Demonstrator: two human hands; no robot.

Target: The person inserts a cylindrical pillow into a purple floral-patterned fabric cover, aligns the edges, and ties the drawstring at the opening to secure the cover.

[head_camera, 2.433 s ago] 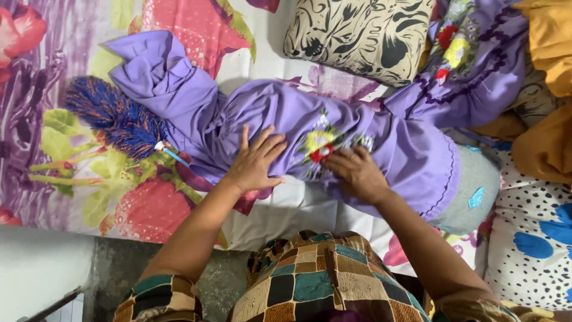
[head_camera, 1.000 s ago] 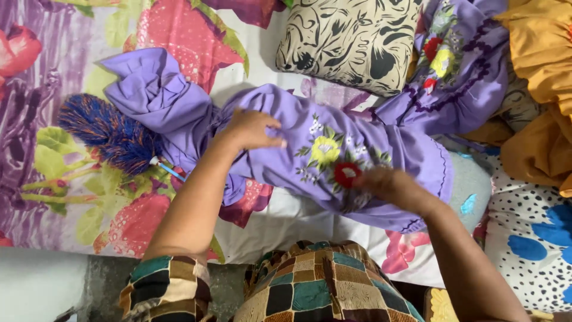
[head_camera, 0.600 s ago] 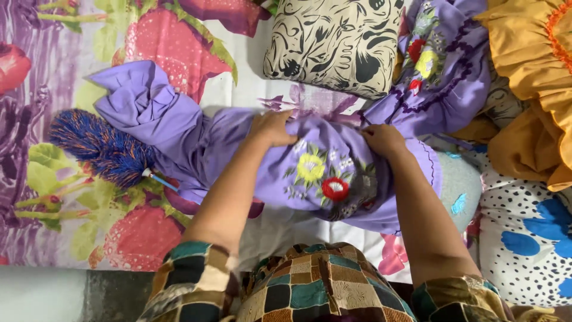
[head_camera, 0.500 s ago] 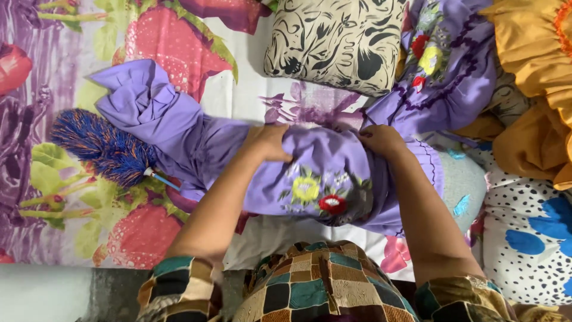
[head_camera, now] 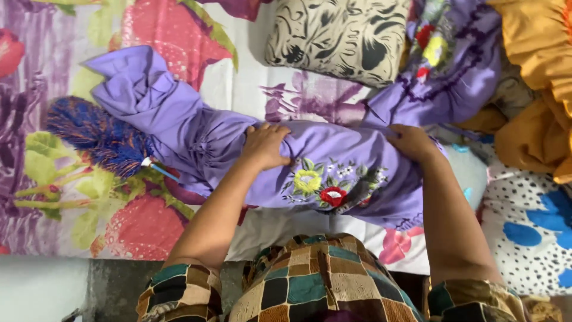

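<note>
A long bolster in a purple cover (head_camera: pixel 345 152) with embroidered yellow and red flowers lies across the flowered bedsheet (head_camera: pixel 179 36). My left hand (head_camera: pixel 265 145) presses down on the cover near its middle, fingers curled over the cloth. My right hand (head_camera: pixel 412 142) grips the cover close to its frilled open end, where the grey bolster (head_camera: pixel 479 173) sticks out. The cover's loose far end (head_camera: pixel 140 80) is bunched at the upper left.
A blue and orange feather duster (head_camera: pixel 98 137) lies left of the bolster. A cream and black patterned pillow (head_camera: pixel 339 36) sits above. A second purple embroidered cover (head_camera: pixel 447 65), orange cloth (head_camera: pixel 539 77) and a white spotted cushion (head_camera: pixel 530 226) crowd the right side.
Both hands went from the flowers to the cover's far edge. The cover has rolled toward me, and my right hand has slid out to the frilled end.
</note>
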